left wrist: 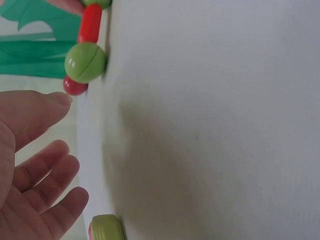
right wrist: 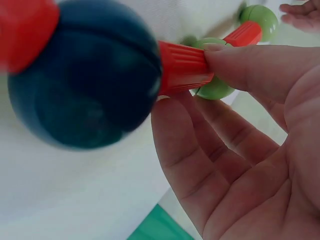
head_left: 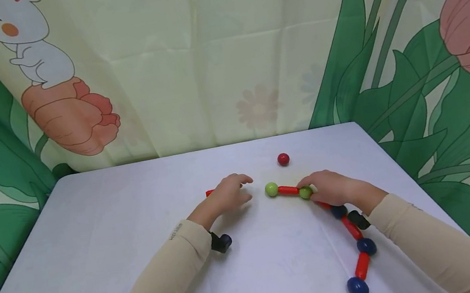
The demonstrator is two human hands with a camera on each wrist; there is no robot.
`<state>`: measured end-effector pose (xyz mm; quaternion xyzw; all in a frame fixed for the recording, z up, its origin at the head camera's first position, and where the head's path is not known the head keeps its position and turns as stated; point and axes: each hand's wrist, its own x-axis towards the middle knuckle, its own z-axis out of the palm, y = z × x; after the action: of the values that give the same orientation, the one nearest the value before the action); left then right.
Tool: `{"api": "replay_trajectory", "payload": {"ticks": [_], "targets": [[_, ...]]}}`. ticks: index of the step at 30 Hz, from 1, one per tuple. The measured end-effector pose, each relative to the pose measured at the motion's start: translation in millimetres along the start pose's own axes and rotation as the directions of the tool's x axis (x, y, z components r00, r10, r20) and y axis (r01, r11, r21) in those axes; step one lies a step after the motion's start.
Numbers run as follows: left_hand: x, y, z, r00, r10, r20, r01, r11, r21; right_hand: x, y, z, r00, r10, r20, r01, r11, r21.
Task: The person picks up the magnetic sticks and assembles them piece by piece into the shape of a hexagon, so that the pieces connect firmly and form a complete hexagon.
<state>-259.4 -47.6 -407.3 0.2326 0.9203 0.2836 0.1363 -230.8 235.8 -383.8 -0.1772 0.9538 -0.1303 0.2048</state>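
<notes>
A chain of balls and red rods curves over the table's right side, green balls at its far end and dark blue balls toward the near end. My right hand (head_left: 331,187) pinches a red rod (right wrist: 185,67) of it between thumb and fingertips, beside a green ball (right wrist: 220,90). The end green ball (head_left: 271,189) lies a short gap to the right of my left hand (head_left: 229,194). That hand holds nothing, its fingers loosely spread above the table. Partly hidden behind it is a red piece (head_left: 209,192); a yellow-green piece (left wrist: 106,228) shows in the left wrist view.
A loose red ball (head_left: 283,159) lies behind the chain, near the back of the white table (head_left: 94,250). The near end of the chain, a blue ball (head_left: 358,288), sits by my right forearm. A printed curtain (head_left: 168,75) hangs behind the table.
</notes>
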Motion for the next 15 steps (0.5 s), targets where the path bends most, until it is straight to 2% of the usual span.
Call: {"api": "replay_trajectory", "payload": {"ticks": [15], "targets": [[-3.4, -9.2, -8.2, 1.0, -0.003, -0.024, 0.003, 1.0, 0.008, -26.0, 17, 1, 0.997, 0.077, -0.028, -0.074, 0.992, 0.1]]}}
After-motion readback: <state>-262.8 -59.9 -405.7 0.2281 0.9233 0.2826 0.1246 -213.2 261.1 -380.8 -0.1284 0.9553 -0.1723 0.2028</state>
